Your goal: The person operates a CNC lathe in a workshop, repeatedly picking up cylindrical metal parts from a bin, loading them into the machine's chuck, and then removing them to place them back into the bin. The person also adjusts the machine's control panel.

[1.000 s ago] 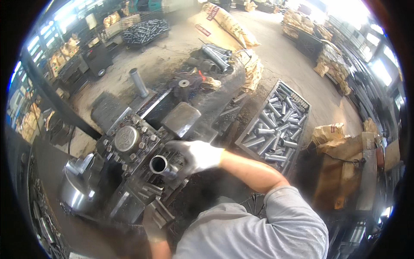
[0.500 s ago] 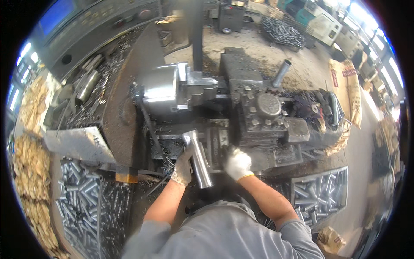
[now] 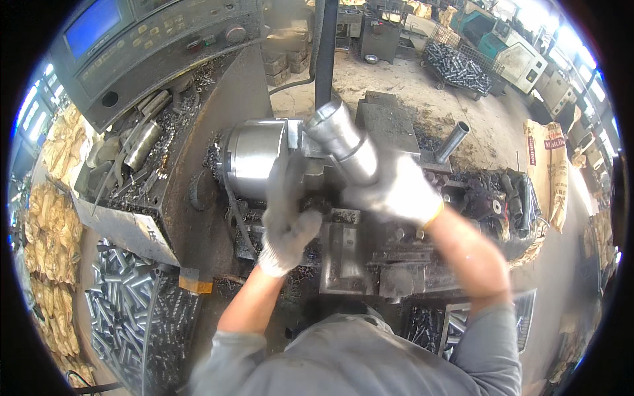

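My right hand (image 3: 396, 191), in a white glove, is closed round the lower part of a shiny metal tube (image 3: 353, 148). The tube is raised and tilted, its open upper end leaning left beside the lathe chuck (image 3: 257, 155). My left hand (image 3: 287, 224), gloved with dark-stained fingers, reaches up in front of the chuck's right side. Its fingers are smeared by motion, so whether they hold anything cannot be made out. Right of the chuck, the tool carriage (image 3: 396, 254) lies partly behind my right hand and forearm.
A crate of metal tubes (image 3: 122, 297) stands at lower left, another bin (image 3: 525, 317) at lower right. An upright tube (image 3: 452, 142) stands behind the carriage. The control panel (image 3: 158, 46) rises at upper left. Metal chips cover the machine tray (image 3: 165, 158).
Earlier my left hand held a metal tube low in front of the lathe; now my right hand holds a tube higher, by the chuck. The left hand has moved up towards the chuck. The view has shifted.
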Available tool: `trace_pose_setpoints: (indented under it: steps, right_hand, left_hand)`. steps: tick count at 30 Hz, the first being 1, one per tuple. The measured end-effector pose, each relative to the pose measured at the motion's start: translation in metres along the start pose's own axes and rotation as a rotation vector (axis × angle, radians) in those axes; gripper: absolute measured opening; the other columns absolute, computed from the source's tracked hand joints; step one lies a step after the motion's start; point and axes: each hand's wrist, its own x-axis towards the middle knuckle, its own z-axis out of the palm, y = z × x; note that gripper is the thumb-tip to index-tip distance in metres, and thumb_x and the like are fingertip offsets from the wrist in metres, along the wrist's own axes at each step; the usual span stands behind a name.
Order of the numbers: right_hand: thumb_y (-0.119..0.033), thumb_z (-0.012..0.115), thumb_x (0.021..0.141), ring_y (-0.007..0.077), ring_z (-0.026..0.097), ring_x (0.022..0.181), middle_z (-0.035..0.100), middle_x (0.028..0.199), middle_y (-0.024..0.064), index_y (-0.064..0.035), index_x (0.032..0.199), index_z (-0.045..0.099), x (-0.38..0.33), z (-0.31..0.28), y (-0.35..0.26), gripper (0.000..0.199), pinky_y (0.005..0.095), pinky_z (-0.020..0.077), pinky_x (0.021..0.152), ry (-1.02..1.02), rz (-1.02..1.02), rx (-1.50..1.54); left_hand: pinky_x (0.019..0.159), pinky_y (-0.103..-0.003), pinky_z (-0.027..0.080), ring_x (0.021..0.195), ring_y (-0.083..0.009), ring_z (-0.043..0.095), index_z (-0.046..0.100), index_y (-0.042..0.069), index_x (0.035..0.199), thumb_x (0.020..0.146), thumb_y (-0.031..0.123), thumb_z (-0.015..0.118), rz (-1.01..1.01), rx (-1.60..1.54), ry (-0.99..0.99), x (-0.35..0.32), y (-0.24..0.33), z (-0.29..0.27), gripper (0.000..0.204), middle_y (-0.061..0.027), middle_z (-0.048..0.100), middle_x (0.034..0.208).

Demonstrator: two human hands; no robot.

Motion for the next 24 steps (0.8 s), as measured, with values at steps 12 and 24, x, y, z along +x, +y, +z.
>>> trace_pose_setpoints:
  steps: [12, 24]
  right_hand:
    - [-0.040, 0.087, 0.068, 0.0390, 0.077, 0.095, 0.079, 0.104, 0.0204, -0.0050, 0.128, 0.067, 0.140, -0.002, 0.130, 0.073, 0.0485, 0.0618, 0.086, -0.572, -0.098, -0.865]
    - [-0.040, 0.084, 0.066, 0.0420, 0.076, 0.096, 0.077, 0.101, 0.0284, 0.0051, 0.112, 0.076, 0.163, 0.022, 0.162, 0.065, 0.0467, 0.0608, 0.086, -0.583, -0.030, -0.646]
  left_hand:
    - [0.088, -0.039, 0.061, 0.099, -0.0271, 0.075, 0.068, 0.006, 0.126, 0.100, 0.028, 0.073, -0.802, -0.004, 0.862, -0.304, -0.011, -0.119, 0.035, -0.0134, 0.077, 0.117]
    - [0.066, -0.038, 0.048, 0.067, -0.0211, 0.056, 0.067, 0.020, 0.100, 0.109, 0.061, 0.050, -0.594, -0.113, 1.223, -0.365, -0.004, -0.275, 0.045, 0.0037, 0.060, 0.075]
